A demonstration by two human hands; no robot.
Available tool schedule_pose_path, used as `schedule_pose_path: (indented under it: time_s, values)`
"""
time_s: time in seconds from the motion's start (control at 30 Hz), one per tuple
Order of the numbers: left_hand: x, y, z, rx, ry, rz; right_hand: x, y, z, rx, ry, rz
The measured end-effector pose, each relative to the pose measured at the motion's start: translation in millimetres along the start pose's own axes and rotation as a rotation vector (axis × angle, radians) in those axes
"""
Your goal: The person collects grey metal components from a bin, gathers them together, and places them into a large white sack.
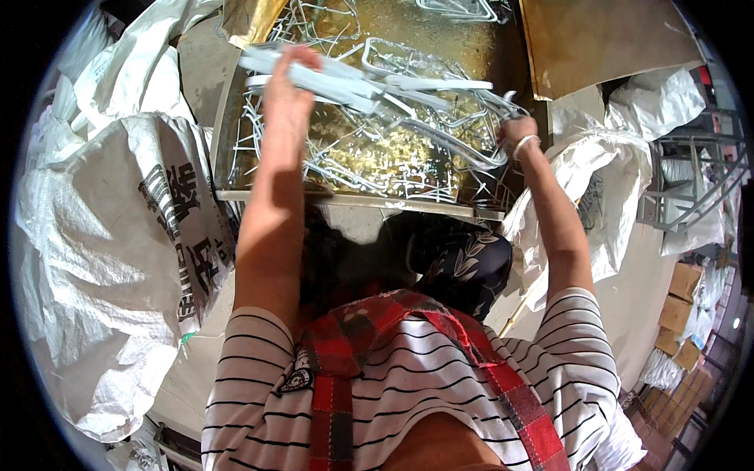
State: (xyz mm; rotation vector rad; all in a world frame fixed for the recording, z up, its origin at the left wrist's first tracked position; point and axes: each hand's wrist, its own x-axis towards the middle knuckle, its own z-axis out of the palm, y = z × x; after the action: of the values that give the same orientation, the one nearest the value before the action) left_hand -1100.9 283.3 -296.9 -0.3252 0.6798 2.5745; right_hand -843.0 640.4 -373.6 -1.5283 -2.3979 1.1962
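1. Far left, we log a big white sack (94,235) with dark print on its side, bulging and creased, just beside the tray.
2. Left hand (292,78): we see it over the left part of the bundle of pale grey pieces (338,88). Fingers bent over the top, gripping; some blur, so we can't tell each finger's place. Short ends of the bundle stick out left of the hand.
3. The bundle runs from the left hand across to the right hand, slanting down rightward; we see long flat strips and bent, rounded frames, a bit fanned out mid-span.
4. Under it, we note a shallow tray (369,201), its bottom shiny yellowish-brown, with loose thin rods (424,190) scattered in it, thickest toward the near rim.
5. Below the tray, we mark the red-and-black checked apron (338,334) over a striped shirt (408,385).
6. Right hand (518,130), white band (526,144) at the wrist: fingers curled closed on the bundle's right end, hooked tips showing just beyond them. Part is in shade; we can't make out the thumb.
7. Upper right, a brown panel (613,43) beside the tray; below, another white sack (601,188).
8. Far right, we tag cardboard boxes (675,314).
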Motion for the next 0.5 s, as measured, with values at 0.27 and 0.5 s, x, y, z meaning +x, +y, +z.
schedule_pose_path:
  time_s: [0.27,0.5]
  values:
    - [-53.4,9.0,26.9,1.348,-0.074,0.409,-40.1,-142.6,-60.7,-1.192,0.245,-0.894]
    - [-66.8,-32.3,39.9,1.144,-0.478,0.092,-105.9,-238.8,-37.5,-0.843,-0.006,-1.600]
